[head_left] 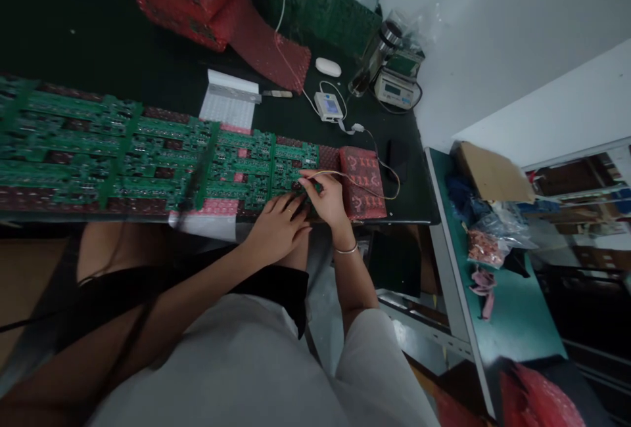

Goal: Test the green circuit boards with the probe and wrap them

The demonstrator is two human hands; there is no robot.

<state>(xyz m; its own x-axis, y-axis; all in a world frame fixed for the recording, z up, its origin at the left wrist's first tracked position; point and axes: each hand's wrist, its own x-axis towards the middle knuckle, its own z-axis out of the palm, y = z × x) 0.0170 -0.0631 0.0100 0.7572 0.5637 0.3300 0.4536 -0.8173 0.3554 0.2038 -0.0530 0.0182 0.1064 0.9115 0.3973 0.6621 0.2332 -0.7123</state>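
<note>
A row of joined green circuit boards lies along the table's front edge on red bubble wrap. My left hand rests palm down at the near edge of the boards' right end, fingers stretched out and slightly apart. Right beside it, my right hand pinches the end of a thin cable against the last board; the tip itself is hidden by the fingers. This cable loops right and back to a small white device with a lit screen. A red bubble-wrapped block lies under the cable.
Behind the boards are a white sheet with a metal ruler, a knife, a white oval case and a flask. A bench instrument stands at the back right. Red bubble wrap trails across the back.
</note>
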